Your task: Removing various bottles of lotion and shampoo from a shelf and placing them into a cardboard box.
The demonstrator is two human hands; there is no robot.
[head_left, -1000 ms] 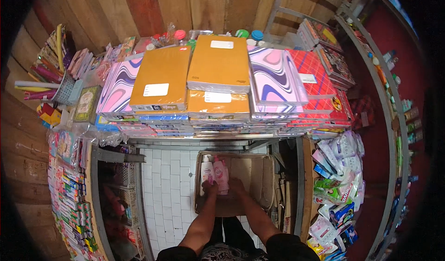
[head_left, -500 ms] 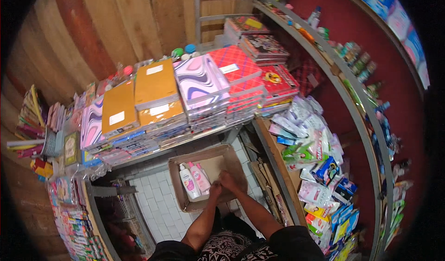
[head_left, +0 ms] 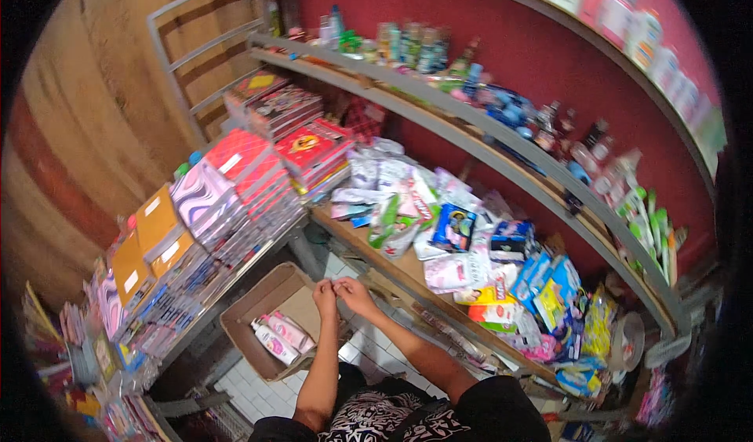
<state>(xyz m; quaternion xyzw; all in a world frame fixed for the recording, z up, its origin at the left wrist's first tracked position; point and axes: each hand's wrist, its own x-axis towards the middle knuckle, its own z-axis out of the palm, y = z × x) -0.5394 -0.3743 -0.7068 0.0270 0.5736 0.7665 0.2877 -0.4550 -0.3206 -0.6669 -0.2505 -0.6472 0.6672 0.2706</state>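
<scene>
Bottles [head_left: 276, 341] lie inside the box [head_left: 249, 305]. Left hand [head_left: 324, 291] and right hand [head_left: 351, 291] close together at box's right side, grips narrow; can't tell if holding anything. Likely between grasps; next move probably calls for wider fingers.

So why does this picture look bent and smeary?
Head view: fisheye distortion bows the long shelf and leaves black corners; head view: the brown notebooks look smeared, perhaps by motion blur; head view: the bottles in the cardboard box look somewhat clearer.
</scene>
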